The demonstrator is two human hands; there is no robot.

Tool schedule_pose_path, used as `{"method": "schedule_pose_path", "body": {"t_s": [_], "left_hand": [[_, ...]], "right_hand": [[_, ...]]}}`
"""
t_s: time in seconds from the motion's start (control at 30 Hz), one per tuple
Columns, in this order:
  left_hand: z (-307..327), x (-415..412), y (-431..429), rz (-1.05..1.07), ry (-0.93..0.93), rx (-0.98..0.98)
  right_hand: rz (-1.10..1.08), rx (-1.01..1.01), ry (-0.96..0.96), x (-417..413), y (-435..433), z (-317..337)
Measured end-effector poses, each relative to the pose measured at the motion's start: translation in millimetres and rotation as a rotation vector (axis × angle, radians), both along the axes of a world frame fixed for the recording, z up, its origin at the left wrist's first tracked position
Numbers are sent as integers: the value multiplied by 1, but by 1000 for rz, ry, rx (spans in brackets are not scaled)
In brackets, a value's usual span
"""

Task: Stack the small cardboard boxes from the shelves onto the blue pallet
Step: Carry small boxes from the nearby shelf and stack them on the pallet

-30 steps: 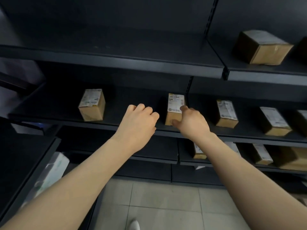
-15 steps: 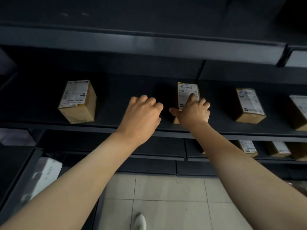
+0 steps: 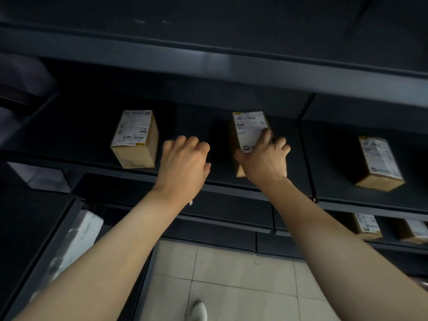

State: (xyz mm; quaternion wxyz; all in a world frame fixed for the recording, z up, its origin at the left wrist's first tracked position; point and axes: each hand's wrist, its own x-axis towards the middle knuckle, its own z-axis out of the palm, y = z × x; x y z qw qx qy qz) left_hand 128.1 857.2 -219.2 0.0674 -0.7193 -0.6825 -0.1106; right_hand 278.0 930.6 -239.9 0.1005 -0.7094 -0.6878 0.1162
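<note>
My right hand (image 3: pixel 264 158) grips a small cardboard box (image 3: pixel 249 128) with a white label, standing on the dark middle shelf (image 3: pixel 231 186); fingers curl over its top and right side, thumb at its lower left. My left hand (image 3: pixel 185 163) hovers just left of that box with loosely curled fingers and holds nothing. Another labelled box (image 3: pixel 135 139) stands on the same shelf to the left of my left hand. A third box (image 3: pixel 379 163) sits on the shelf section to the right. The blue pallet is not in view.
An upper shelf edge (image 3: pixel 208 63) overhangs the boxes. Two more boxes (image 3: pixel 368 225) lie on the lower shelf at right. A white wrapped package (image 3: pixel 78 237) sits at the lower left. Tiled floor (image 3: pixel 220 274) lies below, with a shoe tip visible.
My right hand has closed around the middle box, fingers now over its top. The view has come closer to the shelf. My left hand has stayed beside the box.
</note>
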Motion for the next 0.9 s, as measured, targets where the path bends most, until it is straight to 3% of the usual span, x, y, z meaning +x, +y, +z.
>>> {"method": "schedule_pose_path", "body": {"t_s": [0.3,0.5,0.67,0.9], "left_hand": [[-11,-82,-7,378,-29,-4],[-27,-123,2,610,-204,-27],[-42,-131,21,717,-321,-101],[-47,-133,28,740,-419,-36]], "right_hand": [[219,38,76,-77,-7,22],[266,67,79,-111,-4,13],[284,71,94,-128,6,11],[319,85,76,-136,6,13]]}}
